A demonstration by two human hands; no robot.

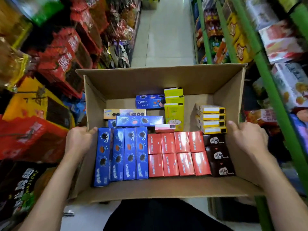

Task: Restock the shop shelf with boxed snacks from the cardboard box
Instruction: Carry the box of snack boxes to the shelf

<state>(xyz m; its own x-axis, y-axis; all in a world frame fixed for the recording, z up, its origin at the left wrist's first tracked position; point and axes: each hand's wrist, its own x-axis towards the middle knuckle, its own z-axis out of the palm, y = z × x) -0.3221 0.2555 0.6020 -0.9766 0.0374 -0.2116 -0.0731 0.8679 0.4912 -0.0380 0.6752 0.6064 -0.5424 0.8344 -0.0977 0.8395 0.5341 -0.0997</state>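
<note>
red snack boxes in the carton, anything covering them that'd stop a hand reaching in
Nothing visible does. The red snack boxes lie uncovered in the open cardboard box. Both the left hand and right hand grip the box's side walls, so neither is free.

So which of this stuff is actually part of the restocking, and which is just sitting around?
Part of the job:
cardboard box
blue boxes
red boxes
left hand
right hand

Just there:
green shelf frame
red gift packs
</note>
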